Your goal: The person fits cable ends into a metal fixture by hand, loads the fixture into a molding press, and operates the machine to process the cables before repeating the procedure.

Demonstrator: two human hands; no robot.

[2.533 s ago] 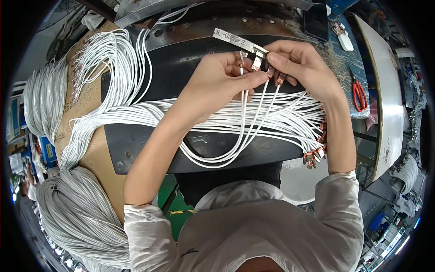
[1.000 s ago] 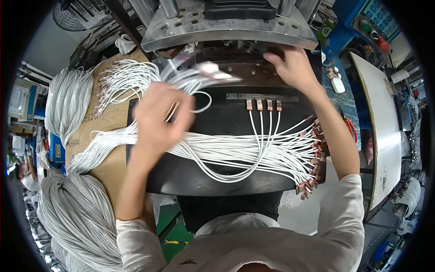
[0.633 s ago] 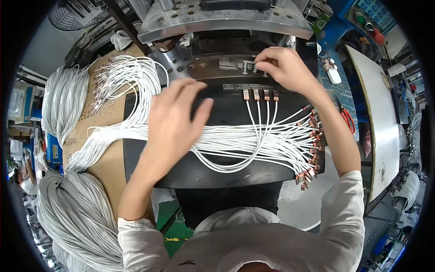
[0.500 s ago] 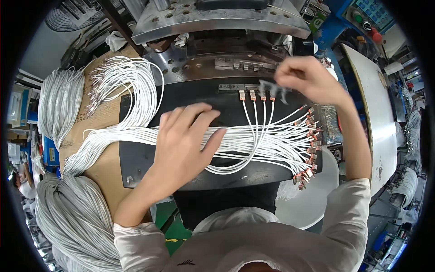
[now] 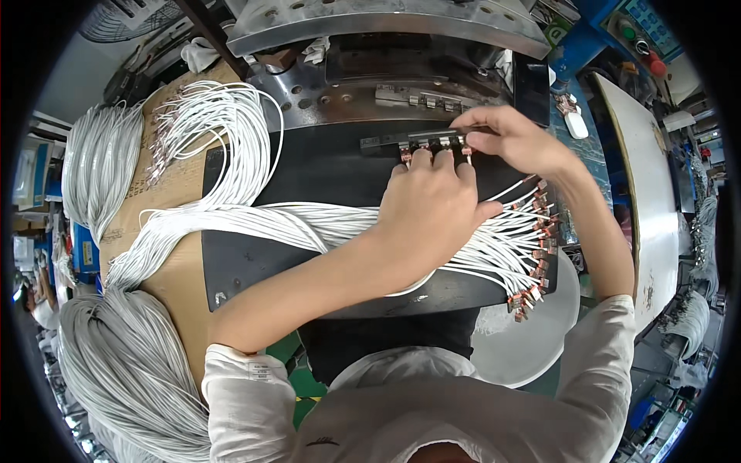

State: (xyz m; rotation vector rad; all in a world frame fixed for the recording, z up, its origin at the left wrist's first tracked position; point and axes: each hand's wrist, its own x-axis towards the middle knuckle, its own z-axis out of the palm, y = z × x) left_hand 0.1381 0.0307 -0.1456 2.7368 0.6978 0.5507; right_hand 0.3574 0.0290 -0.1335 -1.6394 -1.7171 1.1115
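My left hand (image 5: 432,204) reaches across the bundle of white cables (image 5: 301,220), palm down. Its fingers bend over several cable ends with reddish-metal connectors (image 5: 406,152), which sit in a row along a narrow metal bar fixture (image 5: 378,142); the thumb sticks out to the right. My right hand (image 5: 513,143) pinches the right end of that bar with thumb and forefinger, beside the last connector. The bar lies slightly tilted on the black work mat (image 5: 324,166). My left fingers hide parts of the held cables. More connectors (image 5: 532,289) fan out at the bundle's right end.
Behind the mat stands a steel press (image 5: 386,27) with a second metal fixture (image 5: 417,99) on its bed. Coiled cables (image 5: 127,370) hang at the left by cardboard (image 5: 174,285). A white basin (image 5: 532,359) with translucent scraps sits below right. A white board (image 5: 648,208) is farther right.
My left hand moved right and up onto the connectors. My right hand no longer holds the blurred translucent plastic piece and now grips the bar's end. The bar has tilted slightly.
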